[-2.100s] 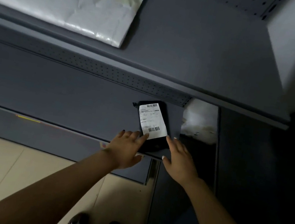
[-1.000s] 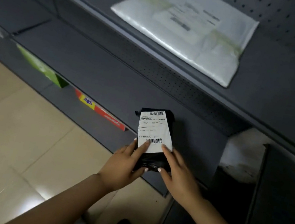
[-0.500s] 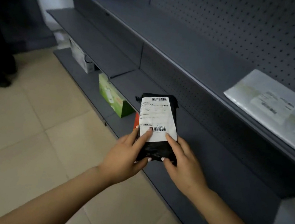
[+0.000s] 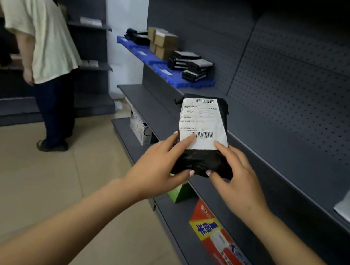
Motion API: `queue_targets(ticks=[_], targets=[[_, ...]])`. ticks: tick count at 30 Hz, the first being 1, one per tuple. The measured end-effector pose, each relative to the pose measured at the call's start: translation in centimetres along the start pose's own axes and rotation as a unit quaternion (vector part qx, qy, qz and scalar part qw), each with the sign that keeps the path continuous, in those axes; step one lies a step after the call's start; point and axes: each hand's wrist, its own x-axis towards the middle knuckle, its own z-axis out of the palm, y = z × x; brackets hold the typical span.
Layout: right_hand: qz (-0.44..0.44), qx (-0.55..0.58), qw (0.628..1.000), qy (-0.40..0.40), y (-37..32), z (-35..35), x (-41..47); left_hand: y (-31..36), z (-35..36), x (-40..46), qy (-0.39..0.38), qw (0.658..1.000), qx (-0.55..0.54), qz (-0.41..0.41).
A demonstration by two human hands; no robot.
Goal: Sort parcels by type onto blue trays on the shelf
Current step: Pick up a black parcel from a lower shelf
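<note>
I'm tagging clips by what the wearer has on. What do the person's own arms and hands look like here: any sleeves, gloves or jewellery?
Both forearms are bare up to the frame edge: no sleeves, gloves, watch or bracelet in view. The left hand and right hand show no rings on the visible fingers. The nails are fairly long and painted a pale, whitish colour.
</note>
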Motion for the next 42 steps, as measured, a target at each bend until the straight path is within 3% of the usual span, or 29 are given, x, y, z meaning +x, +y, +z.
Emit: queue_targets(ticks=[9, 21, 31, 42], targets=[[-0.056, 0.023, 0.998, 0.023, 1.1, 1.4, 12.7, -7.2, -2.2, 9.8, 0.031, 0.999, 0.032, 0.012], [-0.096, 0.071, 0.993, -0.012, 6.2, 5.6, 30.5, -17.5, -0.8, 21.4, 0.075, 0.995, 0.052, -0.03], [-0.097, 0.06, 0.991, -0.072, 8.0, 12.7, 39.1, -27.5, 1.0, 24.0, 0.075, 0.993, 0.062, -0.069], [-0.096, 0.03, 0.992, -0.079, 5.6, 25.8, 53.7, -46.1, -1.9, 28.8, 0.085, 0.992, 0.049, -0.079]])
